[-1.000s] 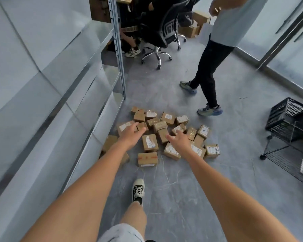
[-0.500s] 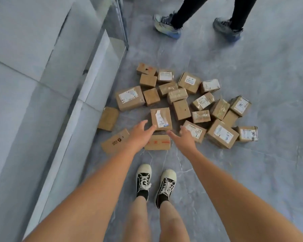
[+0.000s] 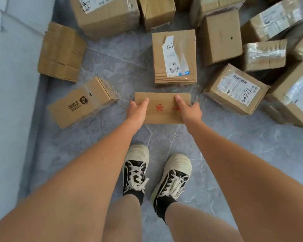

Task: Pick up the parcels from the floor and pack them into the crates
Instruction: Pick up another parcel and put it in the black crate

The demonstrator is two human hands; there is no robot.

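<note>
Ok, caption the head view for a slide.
Left hand and right hand grip a red-stamped parcel among floor parcels.

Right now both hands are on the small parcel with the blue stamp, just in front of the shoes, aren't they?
Not quite: the stamp is red, not blue. In the head view the left hand and right hand do grip the ends of that small parcel, just ahead of the shoes.

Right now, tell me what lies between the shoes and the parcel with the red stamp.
Bare grey floor only, seen in the head view, between the shoes and the red-stamped parcel.
</note>
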